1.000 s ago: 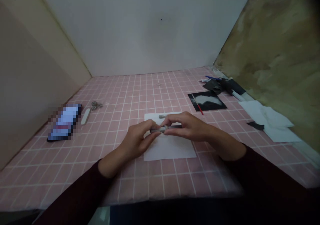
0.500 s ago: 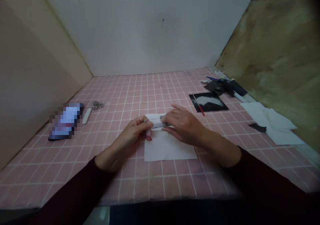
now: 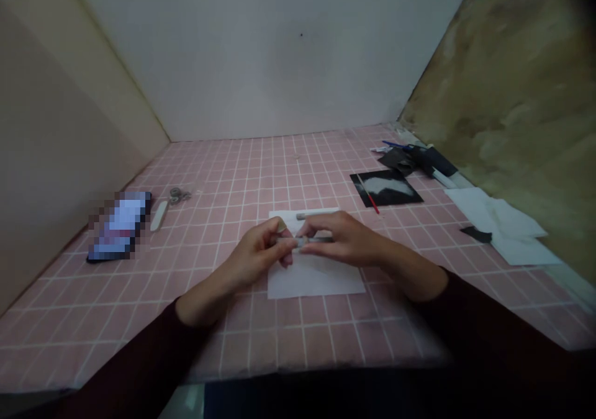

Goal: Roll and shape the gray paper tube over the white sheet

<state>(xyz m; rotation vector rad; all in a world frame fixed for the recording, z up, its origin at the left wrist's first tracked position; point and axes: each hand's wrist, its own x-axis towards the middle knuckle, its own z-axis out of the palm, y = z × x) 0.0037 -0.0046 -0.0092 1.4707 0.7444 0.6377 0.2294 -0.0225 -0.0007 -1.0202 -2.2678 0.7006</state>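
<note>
A sheet of white paper (image 3: 316, 283) lies flat on the table under my hands. Just above it, my left hand (image 3: 261, 251) is closed, its thumb and fingers pinching a thin grey rod (image 3: 322, 239). My right hand (image 3: 349, 239) grips the same rod further right, thumb below and fingertips above. Much of the rod is hidden by my fingers, and I cannot make out its kind. At the paper's far edge lies a short stick with a grey end (image 3: 300, 216), not held by either hand.
On the left are a blurred phone (image 3: 121, 226), a white flat strip (image 3: 159, 215) and small grey rings (image 3: 175, 194). To the right, a red brush-like stick (image 3: 372, 202) rests on a black sheet (image 3: 410, 199), near dark scraps (image 3: 398, 160) and white papers (image 3: 526, 245).
The grey-ended stick now lies apart at the paper's far edge, where the right fingers covered that area. Both hands have shifted slightly right and nearer, pinching the thin grey rod.
</note>
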